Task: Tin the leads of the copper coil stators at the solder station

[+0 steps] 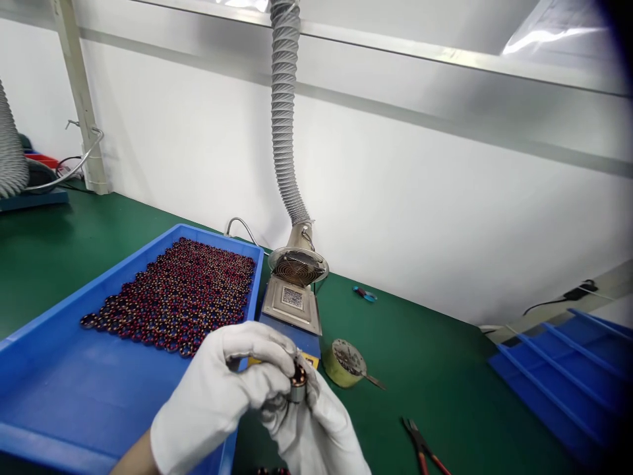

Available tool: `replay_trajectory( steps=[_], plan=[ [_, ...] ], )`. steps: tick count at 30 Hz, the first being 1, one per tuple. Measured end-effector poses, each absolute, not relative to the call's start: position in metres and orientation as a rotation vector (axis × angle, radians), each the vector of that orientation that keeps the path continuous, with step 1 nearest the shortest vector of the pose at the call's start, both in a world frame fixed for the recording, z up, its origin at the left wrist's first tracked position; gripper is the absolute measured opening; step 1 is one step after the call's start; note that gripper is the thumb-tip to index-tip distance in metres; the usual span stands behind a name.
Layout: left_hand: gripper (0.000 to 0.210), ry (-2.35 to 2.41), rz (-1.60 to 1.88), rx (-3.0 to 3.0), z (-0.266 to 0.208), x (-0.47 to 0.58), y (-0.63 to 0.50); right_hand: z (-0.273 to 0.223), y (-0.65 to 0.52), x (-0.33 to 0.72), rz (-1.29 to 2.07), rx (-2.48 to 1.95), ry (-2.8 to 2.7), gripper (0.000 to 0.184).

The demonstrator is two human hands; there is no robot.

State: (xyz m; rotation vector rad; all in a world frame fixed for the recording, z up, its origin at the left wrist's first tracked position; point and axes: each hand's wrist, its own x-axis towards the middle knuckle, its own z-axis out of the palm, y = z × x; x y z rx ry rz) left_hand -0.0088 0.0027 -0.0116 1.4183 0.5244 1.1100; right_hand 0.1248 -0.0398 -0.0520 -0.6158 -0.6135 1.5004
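Observation:
Both my hands wear white gloves and meet in front of me. Between their fingertips is a small round motor stator [297,390], with a silvery metal side and dark and copper windings on top. My left hand [220,386] pinches it from the left, fingers curled over the top edge. My right hand [316,425] grips it from the right and below. The fingers hide part of the stator. Left of my hands, a blue tray [59,409] holds many similar dark red and copper-coloured stators [182,293], packed close together at its far end.
A fume hose [284,112] hangs over a square metal hot plate-like device [293,307] behind my hands. Right of it stand a yellowish round tin [341,369] with a flat tool on it, red-handled pliers [420,445], small blue cutters [364,294] and a blue ribbed tray [564,376].

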Motion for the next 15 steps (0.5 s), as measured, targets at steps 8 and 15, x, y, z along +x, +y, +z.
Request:
replay_trajectory(
  steps=[8,15],
  plan=[
    [0.013,0.691,1.231,1.261,-0.005,-0.015,0.003,-0.046,-0.047,0.129,1.515,-0.637,-0.653,0.034],
    [0.022,0.565,1.020,1.474,-0.005,-0.011,0.001,-0.049,-0.039,0.125,1.418,-0.673,-0.644,0.038]
  ],
)
